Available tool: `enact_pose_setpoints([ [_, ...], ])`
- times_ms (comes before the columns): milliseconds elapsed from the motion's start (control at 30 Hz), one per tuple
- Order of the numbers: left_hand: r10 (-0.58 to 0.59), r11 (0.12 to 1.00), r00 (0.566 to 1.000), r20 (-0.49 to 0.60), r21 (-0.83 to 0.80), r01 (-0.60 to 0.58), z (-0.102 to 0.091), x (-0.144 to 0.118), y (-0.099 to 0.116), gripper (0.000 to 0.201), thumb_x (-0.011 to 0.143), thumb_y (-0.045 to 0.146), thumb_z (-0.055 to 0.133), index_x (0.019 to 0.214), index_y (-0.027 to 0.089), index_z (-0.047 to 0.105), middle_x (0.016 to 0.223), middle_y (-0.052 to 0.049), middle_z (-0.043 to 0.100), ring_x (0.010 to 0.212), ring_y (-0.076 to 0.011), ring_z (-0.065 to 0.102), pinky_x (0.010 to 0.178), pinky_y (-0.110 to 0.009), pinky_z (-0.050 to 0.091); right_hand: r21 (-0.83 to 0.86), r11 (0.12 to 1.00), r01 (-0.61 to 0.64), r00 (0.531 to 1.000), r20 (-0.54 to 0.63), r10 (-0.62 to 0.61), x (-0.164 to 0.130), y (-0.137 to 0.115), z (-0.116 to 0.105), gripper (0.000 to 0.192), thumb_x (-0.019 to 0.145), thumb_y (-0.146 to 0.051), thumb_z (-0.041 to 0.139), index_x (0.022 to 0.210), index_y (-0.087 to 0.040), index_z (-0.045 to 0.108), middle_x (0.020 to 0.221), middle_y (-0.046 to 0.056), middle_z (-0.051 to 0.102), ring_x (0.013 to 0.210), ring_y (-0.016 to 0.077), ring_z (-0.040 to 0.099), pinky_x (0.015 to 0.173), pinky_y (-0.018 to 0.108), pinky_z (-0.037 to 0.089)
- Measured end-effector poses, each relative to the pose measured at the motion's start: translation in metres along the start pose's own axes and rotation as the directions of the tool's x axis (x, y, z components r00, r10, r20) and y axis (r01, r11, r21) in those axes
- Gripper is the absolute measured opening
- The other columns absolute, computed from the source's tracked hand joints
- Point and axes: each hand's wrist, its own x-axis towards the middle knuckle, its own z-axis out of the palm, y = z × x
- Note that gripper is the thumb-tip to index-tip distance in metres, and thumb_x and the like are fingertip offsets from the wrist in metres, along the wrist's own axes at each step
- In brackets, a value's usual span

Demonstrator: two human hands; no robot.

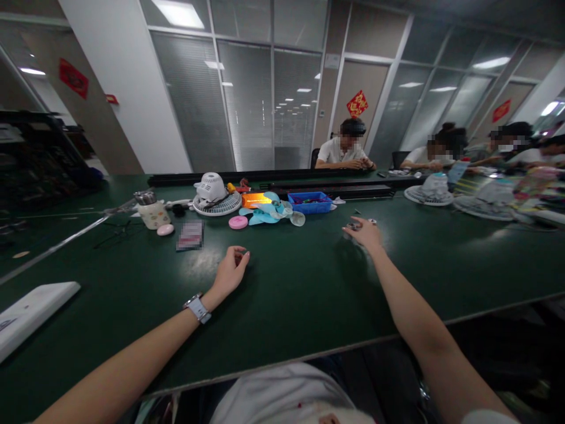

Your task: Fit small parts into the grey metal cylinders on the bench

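The right hand (pixel 364 233) reached a small part (pixel 352 226), grip unclear. The left hand (pixel 230 272) rested loosely curled, empty. A careless nudge could have sent the part skidding across the table (pixel 300 294).

From my seat the table (pixel 309 294) looks like smooth dark green laminate, faintly glossy — ceiling lights smear pale patches across it. Just past my right hand (pixel 365 234) on that table lie small metal parts (pixel 353 225), shiny. My left hand (pixel 230 272) rests on the same top, its wrist in a watch (pixel 197 308) with a matt grey band. Farther across the table sit a white plastic fan housing (pixel 210 188), a glossy blue plastic tray (pixel 309 202) and translucent pale-blue plastic fan blades (pixel 273 213) — all smooth.
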Motion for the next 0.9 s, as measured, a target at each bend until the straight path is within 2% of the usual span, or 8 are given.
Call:
enact_pose_setpoints([
  [167,0.003,1.0,1.0,0.003,-0.003,-0.003,0.0,0.001,-0.003,0.039,0.087,0.049,0.051,0.111,0.018,0.054,0.092,-0.007,0.064,0.081,-0.0212,0.062,0.073,-0.035,0.049,0.092,0.993,-0.069,0.987,0.148,0.055,0.007,0.015,0.01,0.049,0.068,-0.053,0.075,0.097,-0.014,0.075,0.092,0.012,0.076,0.089,0.0268,0.071,0.079,0.035,0.054],
  [267,0.026,1.0,1.0,-0.002,-0.012,-0.026,-0.001,-0.001,-0.003,0.039,0.087,0.048,0.053,0.111,0.018,0.056,0.09,-0.005,0.064,0.08,-0.0199,0.061,0.072,-0.034,0.048,0.122,0.988,-0.095,0.988,0.136,0.078,0.007,0.012,0.01,0.048,0.066,-0.054,0.077,0.091,-0.013,0.076,0.09,0.012,0.076,0.089,0.0286,0.07,0.081,0.037,0.054],
  [333,0.061,0.998,0.998,0.016,-0.024,-0.061,-0.001,-0.002,0.0,0.038,0.087,0.047,0.054,0.111,0.019,0.058,0.089,-0.004,0.064,0.079,-0.0189,0.061,0.07,-0.032,0.048,0.195,0.977,-0.084,0.991,0.117,0.062,0.0,-0.001,0.013,0.049,0.065,-0.054,0.078,0.092,-0.014,0.076,0.091,0.013,0.076,0.089,0.0293,0.07,0.082,0.039,0.054],
  [433,0.133,0.99,0.988,0.081,-0.048,-0.129,0.006,-0.002,0.01,0.037,0.088,0.048,0.055,0.111,0.02,0.062,0.089,-0.003,0.065,0.081,-0.0184,0.061,0.071,-0.031,0.047,0.479,0.878,-0.013,0.974,0.204,-0.097,-0.027,-0.038,0.025,0.051,0.065,-0.053,0.079,0.099,-0.014,0.075,0.095,0.012,0.076,0.091,0.0273,0.071,0.084,0.039,0.055],
  [500,0.184,0.982,0.976,0.119,-0.071,-0.176,0.014,-0.001,0.019,0.038,0.089,0.049,0.056,0.114,0.021,0.063,0.094,-0.004,0.066,0.085,-0.019,0.062,0.073,-0.032,0.048,0.632,0.775,0.015,0.914,0.305,-0.267,-0.054,-0.068,0.033,0.053,0.067,-0.051,0.079,0.105,-0.014,0.074,0.098,0.012,0.076,0.09,0.0258,0.072,0.084,0.038,0.056],
  [633,0.312,0.948,0.94,0.138,-0.113,-0.298,0.033,0.007,0.038,0.04,0.09,0.046,0.057,0.123,0.025,0.063,0.107,-0.006,0.066,0.096,-0.0198,0.06,0.082,-0.034,0.048,0.683,0.712,0.162,0.767,0.367,-0.526,-0.105,-0.124,0.04,0.047,0.069,-0.045,0.08,0.106,-0.016,0.075,0.095,0.008,0.076,0.084,0.0223,0.071,0.077,0.034,0.056],
  [700,0.371,0.926,0.916,0.154,-0.134,-0.353,0.039,0.011,0.044,0.035,0.092,0.043,0.056,0.12,0.026,0.067,0.108,-0.006,0.065,0.1,-0.0198,0.059,0.088,-0.035,0.048,0.679,0.698,0.229,0.732,0.353,-0.583,-0.119,-0.141,0.041,0.04,0.071,-0.04,0.079,0.104,-0.017,0.076,0.091,0.006,0.076,0.08,0.0203,0.07,0.072,0.03,0.055],
  [900,0.389,0.918,0.904,0.178,-0.161,-0.363,0.039,0.021,0.049,0.025,0.09,0.039,0.06,0.103,0.026,0.075,0.104,-0.006,0.066,0.1,-0.0197,0.061,0.09,-0.035,0.048,0.678,0.691,0.25,0.752,0.314,-0.58,-0.128,-0.149,0.049,0.038,0.072,-0.036,0.079,0.106,-0.02,0.075,0.095,0.004,0.076,0.082,0.0196,0.068,0.072,0.029,0.051],
])
